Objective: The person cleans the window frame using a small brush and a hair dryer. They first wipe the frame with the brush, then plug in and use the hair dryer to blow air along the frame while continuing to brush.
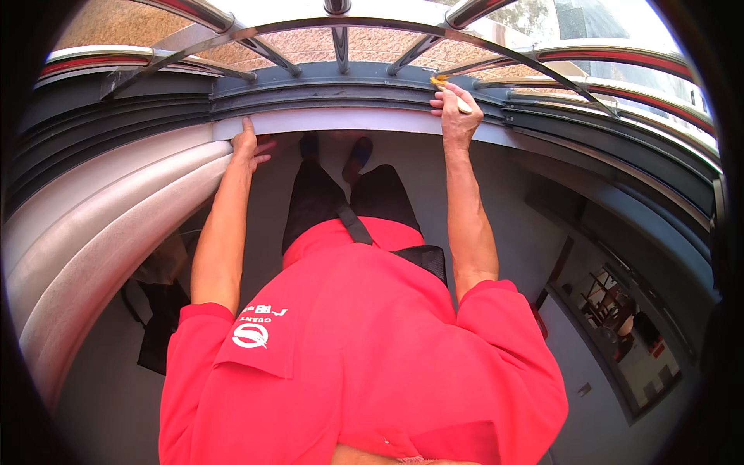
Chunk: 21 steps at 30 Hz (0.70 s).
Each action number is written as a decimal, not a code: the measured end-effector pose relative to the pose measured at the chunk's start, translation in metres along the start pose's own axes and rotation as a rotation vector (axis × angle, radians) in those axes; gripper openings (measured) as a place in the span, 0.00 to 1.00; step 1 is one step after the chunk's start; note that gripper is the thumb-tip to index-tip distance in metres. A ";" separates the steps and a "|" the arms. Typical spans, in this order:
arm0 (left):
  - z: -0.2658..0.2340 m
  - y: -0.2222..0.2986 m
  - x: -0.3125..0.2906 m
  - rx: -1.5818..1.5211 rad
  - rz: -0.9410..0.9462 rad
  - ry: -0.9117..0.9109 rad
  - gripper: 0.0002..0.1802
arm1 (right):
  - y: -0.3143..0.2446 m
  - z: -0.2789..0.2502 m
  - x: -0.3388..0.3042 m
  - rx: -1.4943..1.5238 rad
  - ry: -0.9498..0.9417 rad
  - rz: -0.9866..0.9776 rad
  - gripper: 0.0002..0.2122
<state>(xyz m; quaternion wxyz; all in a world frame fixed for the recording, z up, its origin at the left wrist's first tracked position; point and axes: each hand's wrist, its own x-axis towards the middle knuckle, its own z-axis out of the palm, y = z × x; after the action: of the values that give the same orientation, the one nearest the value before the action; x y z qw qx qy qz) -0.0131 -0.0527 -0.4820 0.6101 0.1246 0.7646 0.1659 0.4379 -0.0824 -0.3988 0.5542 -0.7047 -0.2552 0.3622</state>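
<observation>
My right hand is closed around the pale handle of a small brush with yellow bristles. The bristles reach the outer side of the grey window track, close to the metal bars. Against the white sill, my left hand rests with the thumb on top and the other fingers spread over the edge. It holds nothing and lies beside the end of a pale curtain.
Shiny metal window bars curve across beyond the track. Dark sliding frames stand at the left, and more frame runs along the right. A dark bag is low at the left. A dark-framed opening shows a room at the lower right.
</observation>
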 end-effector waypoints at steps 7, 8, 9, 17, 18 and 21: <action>0.007 0.009 -0.012 0.037 0.005 -0.003 0.47 | 0.005 0.091 -0.025 0.103 -0.354 0.171 0.10; 0.001 0.008 -0.009 0.040 0.007 -0.018 0.47 | 0.000 0.104 -0.030 0.186 -0.415 0.213 0.10; -0.002 0.007 -0.005 0.042 0.009 -0.034 0.47 | -0.005 0.105 -0.035 0.214 -0.421 0.137 0.10; 0.009 0.008 -0.007 0.016 0.053 0.024 0.47 | 0.006 0.040 -0.017 -0.091 -0.171 0.053 0.10; 0.008 0.010 -0.006 0.027 0.060 0.006 0.47 | 0.010 0.059 -0.018 -0.005 -0.290 0.062 0.10; 0.001 0.005 -0.006 0.042 0.025 -0.035 0.47 | 0.003 0.093 -0.030 0.178 -0.524 0.130 0.10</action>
<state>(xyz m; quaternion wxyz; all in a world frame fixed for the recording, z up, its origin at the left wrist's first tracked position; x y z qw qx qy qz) -0.0113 -0.0506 -0.4752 0.6187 0.1497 0.7554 0.1554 0.3456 -0.0507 -0.4064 0.5046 -0.5504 -0.3114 0.5877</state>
